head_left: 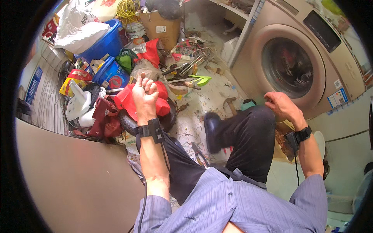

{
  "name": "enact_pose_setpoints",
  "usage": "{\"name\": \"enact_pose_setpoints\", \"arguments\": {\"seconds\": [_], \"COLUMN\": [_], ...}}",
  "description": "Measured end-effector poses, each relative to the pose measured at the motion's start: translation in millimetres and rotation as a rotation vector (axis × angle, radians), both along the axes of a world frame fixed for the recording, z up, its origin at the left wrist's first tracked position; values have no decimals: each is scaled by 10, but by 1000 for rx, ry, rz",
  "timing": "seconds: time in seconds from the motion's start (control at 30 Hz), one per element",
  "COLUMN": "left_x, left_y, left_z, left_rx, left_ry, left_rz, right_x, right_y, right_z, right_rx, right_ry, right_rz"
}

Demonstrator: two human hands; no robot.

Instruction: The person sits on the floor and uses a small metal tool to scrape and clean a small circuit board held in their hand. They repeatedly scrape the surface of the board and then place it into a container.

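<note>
My left hand [146, 97] is raised over a red bag [126, 101], palm turned up and fingers curled in. Whether anything small lies between those fingers is hidden. Beneath the bag shows a dark round wheel or tyre [169, 116]. Beside my bent right knee hangs my right hand [281, 104], fingers loosely bent and apart, with nothing seen in it. A hammer [230, 104] lies on the floor beyond that knee, next to a teal object [248, 103]. Pliers [199, 155] with dark handles rest on the floor between my legs.
A washing machine [256, 73] stands at the right. Left and far, a blue tub [103, 44], a blue bucket [112, 73] and a cardboard box [160, 31] crowd together. A tub of tools [178, 88] sits ahead. A large beige panel [74, 167] fills the near left.
</note>
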State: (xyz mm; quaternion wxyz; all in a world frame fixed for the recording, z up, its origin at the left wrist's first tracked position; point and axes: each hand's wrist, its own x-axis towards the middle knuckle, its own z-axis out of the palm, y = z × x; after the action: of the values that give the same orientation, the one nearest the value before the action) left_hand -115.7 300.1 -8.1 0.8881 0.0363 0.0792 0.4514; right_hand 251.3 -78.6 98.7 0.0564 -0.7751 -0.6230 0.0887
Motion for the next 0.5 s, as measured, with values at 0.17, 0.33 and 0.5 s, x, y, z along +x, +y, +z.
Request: {"name": "enact_pose_setpoints", "arguments": {"seconds": [0.17, 0.33, 0.5], "left_x": [-47, -44, -43], "left_y": [55, 47, 57], "left_z": [-87, -111, -57], "left_rx": [24, 59, -8], "left_ry": [46, 53, 124], "left_rz": [39, 45, 82], "right_x": [-11, 33, 173], "right_y": [114, 251, 484], "right_z": [363, 539, 317], "right_rx": [-63, -59, -54], "right_ry": [-10, -50, -38], "right_rz": [47, 62, 126]}}
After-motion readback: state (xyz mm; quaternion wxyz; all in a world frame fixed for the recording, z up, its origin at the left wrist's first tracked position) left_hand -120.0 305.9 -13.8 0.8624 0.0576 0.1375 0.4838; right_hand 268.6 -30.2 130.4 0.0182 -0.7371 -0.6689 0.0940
